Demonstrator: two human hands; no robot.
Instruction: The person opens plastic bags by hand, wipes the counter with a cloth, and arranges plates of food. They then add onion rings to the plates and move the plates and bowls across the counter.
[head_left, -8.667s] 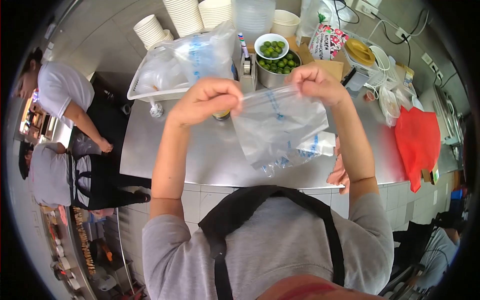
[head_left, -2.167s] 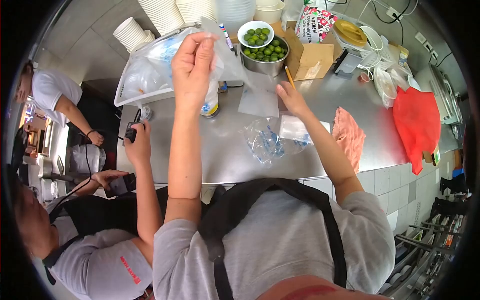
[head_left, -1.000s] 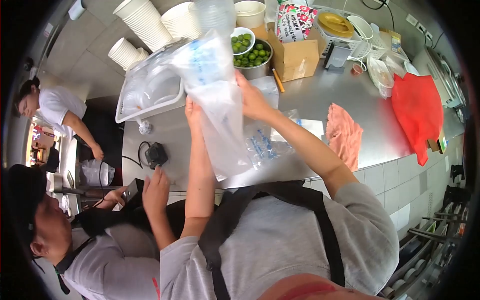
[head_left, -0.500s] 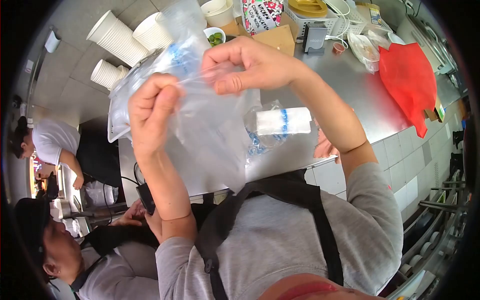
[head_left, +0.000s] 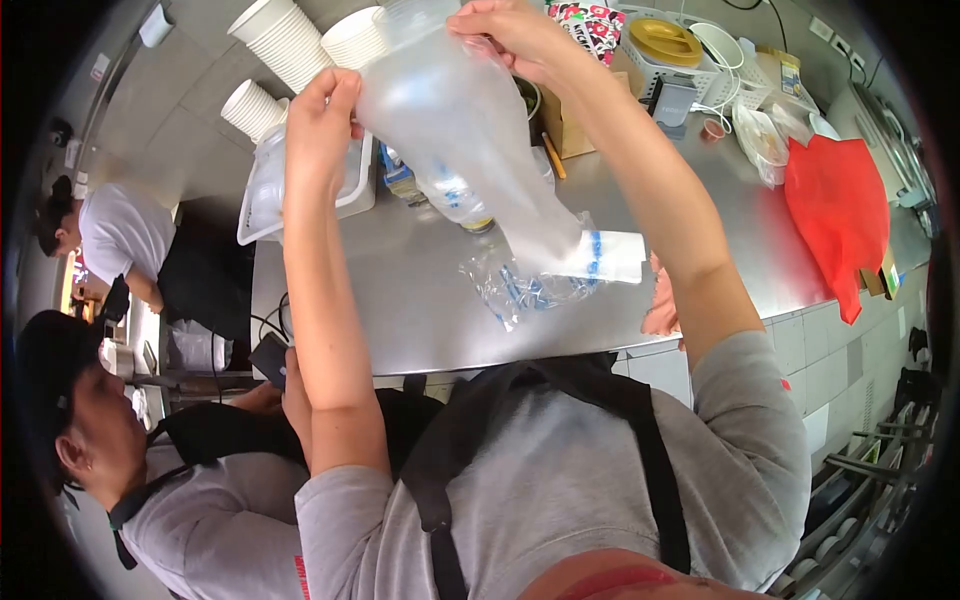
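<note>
my left hand (head_left: 318,112) and right hand (head_left: 500,30) each pinch a top edge of the clear bag (head_left: 460,130) | raised above the counter (head_left: 400,290), mouth spread so it hangs open | bag pack (head_left: 545,275) under it

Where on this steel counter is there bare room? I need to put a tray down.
Bare steel lies on the counter between the white basket and the heap of plastic bags, down to the near edge. Another bare strip runs between the pink cloth and the red bag. The back by the paper cups and cardboard box is crowded.
</note>
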